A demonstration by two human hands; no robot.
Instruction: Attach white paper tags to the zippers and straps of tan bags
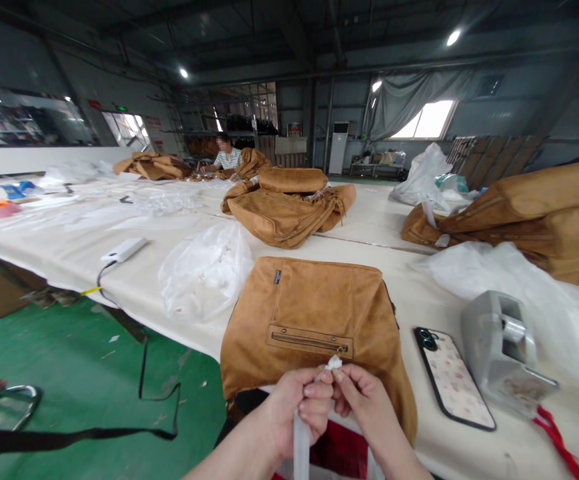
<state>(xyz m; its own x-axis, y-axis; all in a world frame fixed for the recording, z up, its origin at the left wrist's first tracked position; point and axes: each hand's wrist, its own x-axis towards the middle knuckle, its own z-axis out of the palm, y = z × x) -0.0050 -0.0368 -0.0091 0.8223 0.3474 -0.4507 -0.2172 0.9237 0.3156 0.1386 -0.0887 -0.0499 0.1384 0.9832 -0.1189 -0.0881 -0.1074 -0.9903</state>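
Observation:
Both of my hands are closed in front of a tan bag (314, 293) that lies at the table's near edge. My left hand (302, 407) is wrapped around a translucent white strip (301, 448), whose lower length hangs below the fist. My right hand (364, 399) pinches the crumpled upper end of that strip, close against the left fingers. Just beyond the hands are the bag's zipper (309, 341) and its metal pull. Red and dark cloth (342, 448) shows below the hands. The fingertips' exact hold is partly hidden.
On the right lie a phone (456, 380), a grey tape dispenser (499, 353) and more tan bags (529, 213). A clear plastic bag (206, 270) and white power bank (124, 250) sit left. Another person (228, 155) works at the far end.

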